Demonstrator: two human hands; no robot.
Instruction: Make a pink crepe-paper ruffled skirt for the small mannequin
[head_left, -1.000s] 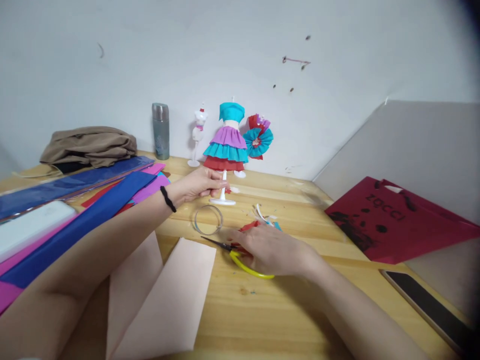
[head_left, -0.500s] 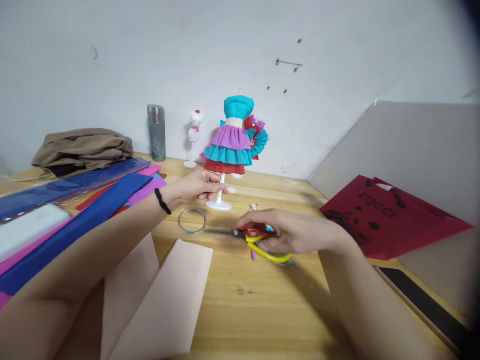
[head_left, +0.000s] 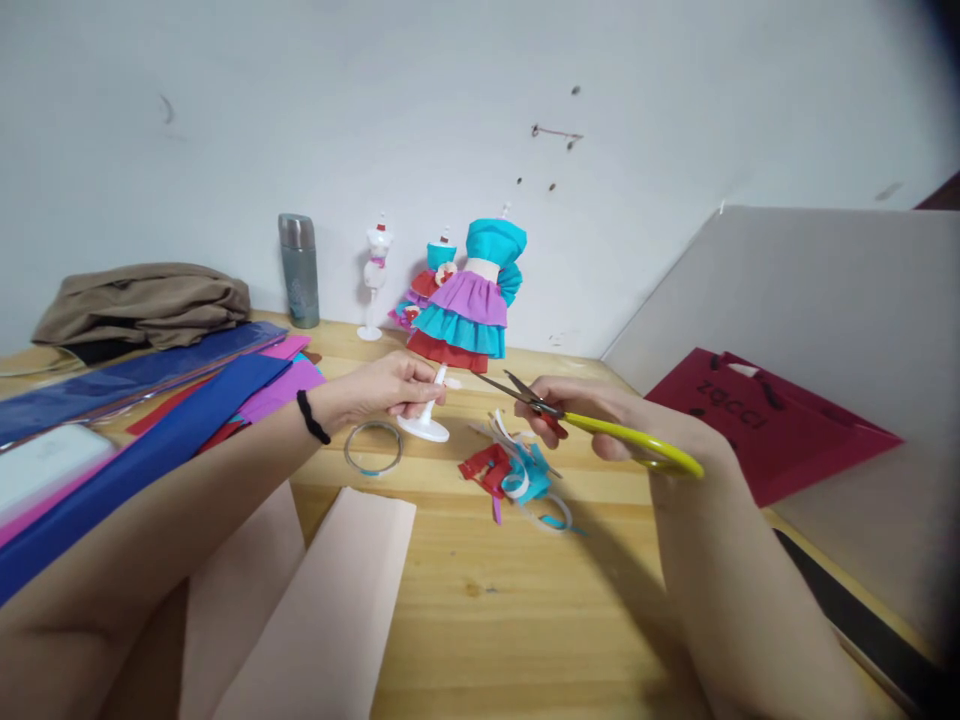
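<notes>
Hands: left hand (head_left: 411,386) and right hand (head_left: 589,405), both grasping.
The left hand is pinching the white stem (head_left: 430,410) of a dress form in tiered turquoise, purple and red layers (head_left: 469,300), which is leaning over the wooden table (head_left: 480,640). The right hand is holding yellow-handled metal scissors (head_left: 579,421), blades parted, their tips pointing toward the red hem (head_left: 450,352). Red, turquoise and white scraps (head_left: 530,478) are lying below the scissors; a thin silvery ring (head_left: 373,473) is lying near the stem.
</notes>
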